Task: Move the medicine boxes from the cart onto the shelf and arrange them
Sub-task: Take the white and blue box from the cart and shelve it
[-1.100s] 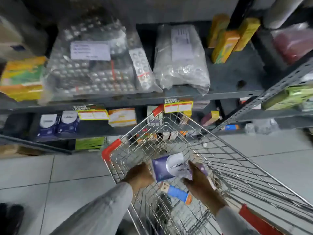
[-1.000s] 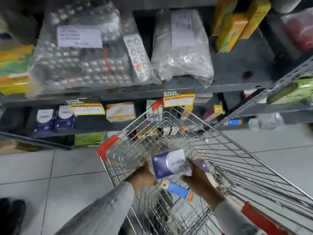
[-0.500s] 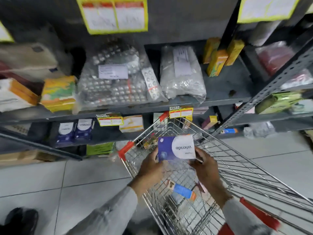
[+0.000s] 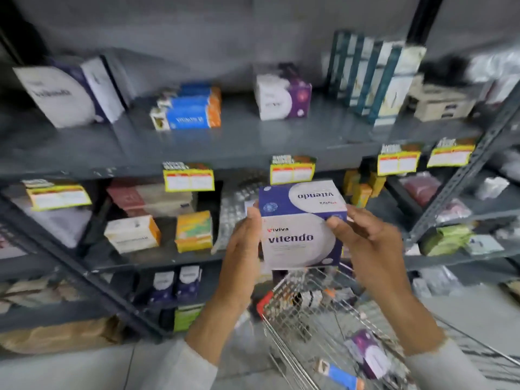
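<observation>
- You are holding the purple-and-white cardboard "Vitendo" medicine box [image 4: 299, 229] up in front of the grey metal shelf [image 4: 225, 147], above the wire shopping cart [image 4: 323, 319].
- Your left hand [image 4: 243, 243] is closing its grip on the box's left edge; your right hand [image 4: 368, 246] is gripping the right edge, thumb across the front face.
- The box is sitting level, front label facing you, well clear of the shelf boards.
- A matching large purple-and-white box [image 4: 67, 92] is standing at the upper shelf's left end. Judging by the label, that is the likely spot.
- Advice: be keeping both hands on it, be setting it down flat just beside its twin, label outward.
- More boxes, including a blue-and-orange carton [image 4: 342, 377], are waiting in the cart.
</observation>
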### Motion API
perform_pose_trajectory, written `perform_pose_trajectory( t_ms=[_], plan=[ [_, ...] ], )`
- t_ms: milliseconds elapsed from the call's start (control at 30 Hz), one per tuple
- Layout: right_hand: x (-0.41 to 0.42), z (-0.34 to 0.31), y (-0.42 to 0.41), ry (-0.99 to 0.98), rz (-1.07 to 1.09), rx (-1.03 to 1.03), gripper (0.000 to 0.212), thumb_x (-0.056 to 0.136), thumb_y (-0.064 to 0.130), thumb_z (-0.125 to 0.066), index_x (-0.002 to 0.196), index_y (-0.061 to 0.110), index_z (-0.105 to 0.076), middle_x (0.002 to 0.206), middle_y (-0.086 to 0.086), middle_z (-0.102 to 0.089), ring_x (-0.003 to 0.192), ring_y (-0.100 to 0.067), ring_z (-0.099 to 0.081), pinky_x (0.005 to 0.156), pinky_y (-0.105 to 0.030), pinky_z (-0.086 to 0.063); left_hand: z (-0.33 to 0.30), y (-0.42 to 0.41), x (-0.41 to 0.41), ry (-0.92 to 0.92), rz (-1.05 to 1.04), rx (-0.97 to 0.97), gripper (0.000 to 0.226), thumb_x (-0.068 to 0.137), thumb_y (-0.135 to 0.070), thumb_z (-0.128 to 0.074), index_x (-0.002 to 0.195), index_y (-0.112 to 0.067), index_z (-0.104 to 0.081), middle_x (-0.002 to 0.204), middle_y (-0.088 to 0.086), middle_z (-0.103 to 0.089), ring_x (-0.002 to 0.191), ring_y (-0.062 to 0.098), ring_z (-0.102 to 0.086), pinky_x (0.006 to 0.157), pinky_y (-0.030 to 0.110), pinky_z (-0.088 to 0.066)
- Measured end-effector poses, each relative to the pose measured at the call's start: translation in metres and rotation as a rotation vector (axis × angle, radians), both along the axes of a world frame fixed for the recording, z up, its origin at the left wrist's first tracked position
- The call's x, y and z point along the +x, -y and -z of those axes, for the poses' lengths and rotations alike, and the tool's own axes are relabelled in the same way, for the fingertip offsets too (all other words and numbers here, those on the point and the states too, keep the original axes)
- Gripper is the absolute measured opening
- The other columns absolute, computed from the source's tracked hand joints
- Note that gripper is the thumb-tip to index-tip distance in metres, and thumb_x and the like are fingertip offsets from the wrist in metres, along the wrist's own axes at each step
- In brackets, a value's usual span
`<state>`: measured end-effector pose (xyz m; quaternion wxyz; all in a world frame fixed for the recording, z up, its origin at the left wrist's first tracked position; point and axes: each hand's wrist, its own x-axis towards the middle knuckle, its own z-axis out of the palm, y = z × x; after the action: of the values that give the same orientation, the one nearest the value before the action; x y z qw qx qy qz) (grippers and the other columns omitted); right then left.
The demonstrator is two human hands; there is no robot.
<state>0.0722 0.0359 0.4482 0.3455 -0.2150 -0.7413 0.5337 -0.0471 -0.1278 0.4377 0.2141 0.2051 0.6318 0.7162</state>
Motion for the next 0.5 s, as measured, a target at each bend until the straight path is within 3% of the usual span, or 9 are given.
perform_pose_trajectory(
  t_ms=[100,233,400,500],
  plan=[
    [-0.029,-0.046,0.035,-0.068,-0.072,0.045,0.031,0.089,0.049,-0.068,0.12,0.044,-0.072,0.111,0.019,-0.078,0.104,-0.008,-0.074,0.089,-0.043,-0.06,-0.051,0.041,-0.026,-0.07,0.045,0.041,0.059,0.087,-0.079,-0.023,0.124,-0.058,-0.063,0.125,-0.024,-0.073,0.115,-0.006,-0.066,0.086,0.018,-0.055],
    [-0.09,-0.096,0.077,-0.167,-0.172,0.111,0.028,0.093,0.039,-0.069,0.12,0.032,-0.075,0.108,0.02,-0.079,0.101,-0.007,-0.076,0.079,-0.026,-0.059,-0.102,0.098,-0.07,-0.188,0.04,0.055,0.079,0.078,-0.09,-0.017,0.134,-0.054,-0.059,0.133,-0.018,-0.07,0.126,0.003,-0.062,0.106,0.039,-0.045],
    [-0.204,-0.144,0.122,-0.155,-0.302,0.261,0.024,0.095,0.029,-0.063,0.112,0.017,-0.076,0.106,0.003,-0.08,0.096,-0.018,-0.074,0.084,-0.04,-0.057,-0.149,0.157,-0.138,-0.234,-0.159,0.088,0.08,0.085,-0.082,-0.017,0.129,-0.037,-0.067,0.121,-0.012,-0.077,0.113,0.003,-0.07,0.103,0.039,-0.049],
    [-0.279,-0.157,0.15,-0.061,-0.428,0.148,0.015,0.091,0.013,-0.065,0.102,0.013,-0.076,0.101,-0.002,-0.078,0.09,-0.02,-0.07,0.082,-0.042,-0.054,-0.166,0.185,-0.185,-0.214,-0.27,0.062,0.072,0.093,-0.078,-0.016,0.12,-0.039,-0.07,0.111,-0.015,-0.08,0.1,-0.002,-0.073,0.091,0.031,-0.052]
  ],
)
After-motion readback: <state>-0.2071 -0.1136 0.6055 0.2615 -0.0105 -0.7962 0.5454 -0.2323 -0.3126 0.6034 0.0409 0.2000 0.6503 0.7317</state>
